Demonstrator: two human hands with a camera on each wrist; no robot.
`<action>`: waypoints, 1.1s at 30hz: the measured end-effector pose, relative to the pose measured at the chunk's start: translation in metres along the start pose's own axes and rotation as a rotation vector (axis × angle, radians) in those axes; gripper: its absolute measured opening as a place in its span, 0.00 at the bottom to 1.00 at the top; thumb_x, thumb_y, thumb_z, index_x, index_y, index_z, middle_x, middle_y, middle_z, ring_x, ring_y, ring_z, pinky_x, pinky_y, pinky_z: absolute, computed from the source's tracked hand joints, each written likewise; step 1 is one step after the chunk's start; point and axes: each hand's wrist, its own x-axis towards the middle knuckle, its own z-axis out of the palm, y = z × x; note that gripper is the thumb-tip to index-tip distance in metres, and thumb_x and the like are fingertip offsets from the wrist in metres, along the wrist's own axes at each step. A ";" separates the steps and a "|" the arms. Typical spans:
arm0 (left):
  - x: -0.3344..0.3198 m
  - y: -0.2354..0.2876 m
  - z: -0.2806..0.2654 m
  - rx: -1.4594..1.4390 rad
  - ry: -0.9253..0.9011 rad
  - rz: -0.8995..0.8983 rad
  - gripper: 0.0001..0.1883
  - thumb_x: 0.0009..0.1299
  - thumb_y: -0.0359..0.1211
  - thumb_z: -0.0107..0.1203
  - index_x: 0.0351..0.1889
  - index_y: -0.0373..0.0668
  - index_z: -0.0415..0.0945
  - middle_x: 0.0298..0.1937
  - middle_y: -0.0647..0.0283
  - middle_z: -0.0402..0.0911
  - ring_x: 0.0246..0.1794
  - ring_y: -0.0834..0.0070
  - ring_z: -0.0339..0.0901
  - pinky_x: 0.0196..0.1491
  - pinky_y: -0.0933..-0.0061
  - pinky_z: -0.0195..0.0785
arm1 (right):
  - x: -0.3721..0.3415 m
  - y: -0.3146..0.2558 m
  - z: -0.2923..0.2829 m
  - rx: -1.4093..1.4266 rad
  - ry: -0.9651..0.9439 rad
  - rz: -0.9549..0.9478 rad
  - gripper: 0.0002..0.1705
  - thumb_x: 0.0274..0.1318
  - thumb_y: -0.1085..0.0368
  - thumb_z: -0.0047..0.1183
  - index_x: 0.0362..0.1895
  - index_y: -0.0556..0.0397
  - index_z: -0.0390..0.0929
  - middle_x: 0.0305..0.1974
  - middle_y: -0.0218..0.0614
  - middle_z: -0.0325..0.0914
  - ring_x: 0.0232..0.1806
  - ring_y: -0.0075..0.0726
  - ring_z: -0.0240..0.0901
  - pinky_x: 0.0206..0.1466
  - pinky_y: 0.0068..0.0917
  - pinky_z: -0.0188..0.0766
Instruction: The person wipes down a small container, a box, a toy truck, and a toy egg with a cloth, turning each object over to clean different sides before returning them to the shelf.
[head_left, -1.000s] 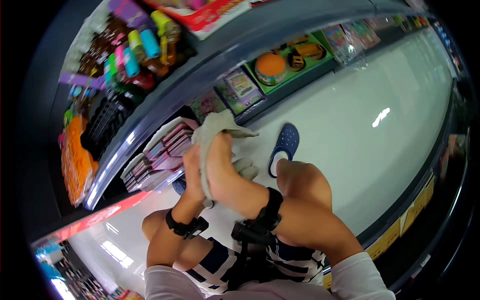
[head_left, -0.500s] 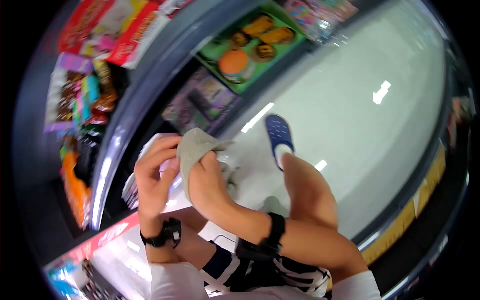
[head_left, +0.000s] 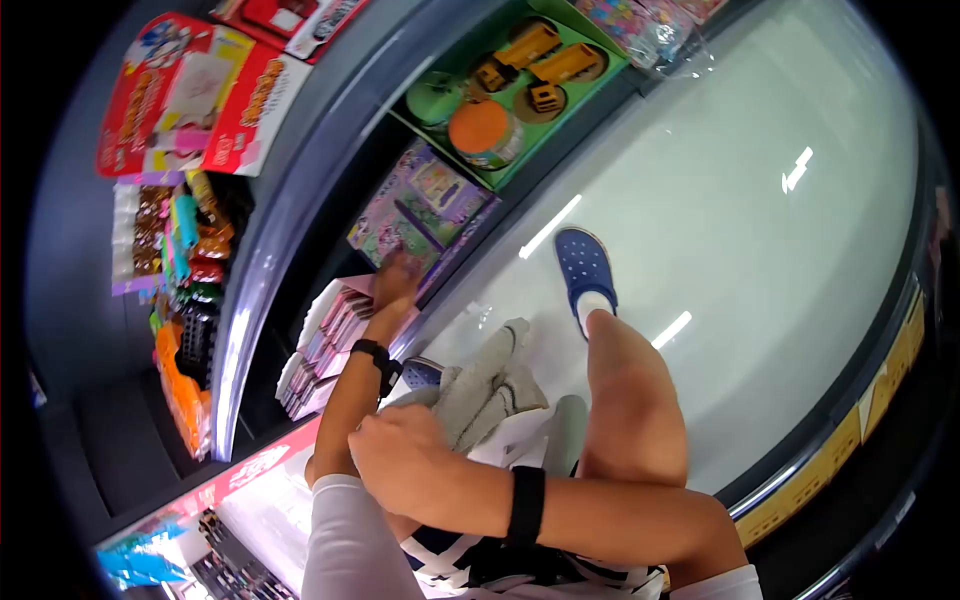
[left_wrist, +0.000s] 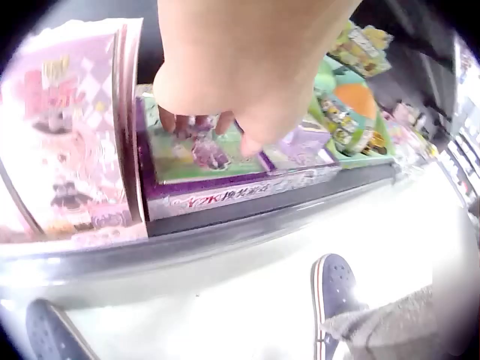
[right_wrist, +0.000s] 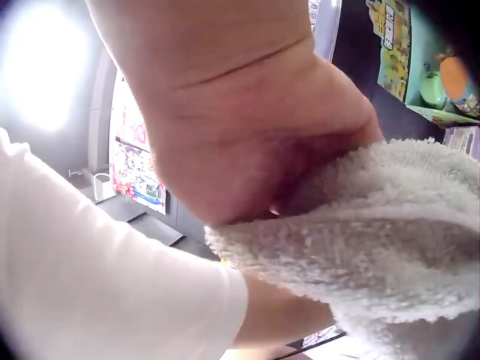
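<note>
The purple box is laid flat on the low shelf, its printed lid uppermost. Above the lid the left hand is held, fingers loosely spread and pointed down, with nothing seen to be gripped; whether the lid is touched cannot be told. The grey towel is clutched in the curled right hand, well apart from the box and nearer the person's body.

Pink packets are stood upright just beside the box; on its opposite side a green tray is set, in which toy trucks and an orange-lidded jar are held.

The box is probably best steadied by its edges, with light pressure so that the lid is not dented or the packets knocked. The towel should be kept bunched, clear of the box.

Half a second ago both hands were held together at the towel; now the left is stretched over the box and the towel is drawn back from it.
</note>
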 end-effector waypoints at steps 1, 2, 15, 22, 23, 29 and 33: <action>0.013 -0.007 0.008 0.062 0.057 -0.270 0.29 0.66 0.44 0.68 0.60 0.37 0.75 0.60 0.45 0.80 0.63 0.50 0.77 0.65 0.53 0.69 | -0.002 0.006 0.012 -0.002 0.083 -0.031 0.06 0.47 0.66 0.56 0.24 0.50 0.84 0.31 0.43 0.85 0.32 0.48 0.82 0.38 0.42 0.76; 0.018 -0.011 0.016 0.048 0.044 -0.266 0.29 0.66 0.44 0.68 0.60 0.37 0.75 0.60 0.45 0.80 0.63 0.50 0.77 0.65 0.53 0.69 | -0.001 0.011 0.028 -0.008 0.081 -0.012 0.06 0.47 0.66 0.56 0.24 0.50 0.84 0.31 0.43 0.85 0.32 0.48 0.82 0.38 0.42 0.76; 0.037 0.014 0.025 0.063 0.189 -0.750 0.59 0.53 0.55 0.78 0.75 0.36 0.54 0.74 0.38 0.61 0.73 0.41 0.59 0.73 0.44 0.56 | 0.028 0.000 -0.009 -0.551 -0.426 0.149 0.10 0.54 0.65 0.61 0.40 0.42 0.90 0.38 0.28 0.88 0.47 0.32 0.84 0.57 0.42 0.72; 0.045 0.040 0.008 0.045 0.397 0.057 0.56 0.56 0.42 0.78 0.76 0.34 0.51 0.74 0.38 0.63 0.73 0.37 0.60 0.75 0.43 0.54 | 0.027 -0.008 -0.035 -0.714 -0.695 0.144 0.15 0.57 0.58 0.62 0.47 0.45 0.89 0.47 0.31 0.88 0.52 0.34 0.83 0.58 0.38 0.70; 0.054 0.047 0.007 0.032 0.399 0.061 0.56 0.56 0.42 0.78 0.76 0.34 0.51 0.74 0.38 0.63 0.73 0.37 0.60 0.75 0.43 0.54 | 0.027 -0.005 -0.028 -0.724 -0.696 0.154 0.15 0.57 0.58 0.62 0.47 0.45 0.89 0.47 0.31 0.88 0.52 0.34 0.83 0.58 0.38 0.70; 0.102 0.091 -0.009 -0.270 0.348 0.123 0.68 0.44 0.38 0.84 0.79 0.41 0.47 0.77 0.41 0.58 0.76 0.39 0.58 0.77 0.46 0.53 | 0.017 -0.004 -0.009 -0.745 -0.661 0.307 0.18 0.56 0.56 0.62 0.48 0.49 0.89 0.47 0.36 0.86 0.54 0.40 0.80 0.63 0.45 0.63; 0.123 0.079 0.006 -0.246 0.329 0.025 0.68 0.40 0.36 0.85 0.79 0.45 0.49 0.73 0.40 0.61 0.73 0.41 0.60 0.75 0.48 0.57 | 0.023 0.000 -0.019 -0.672 -0.769 0.297 0.17 0.54 0.57 0.63 0.47 0.47 0.89 0.46 0.35 0.85 0.54 0.40 0.80 0.64 0.45 0.62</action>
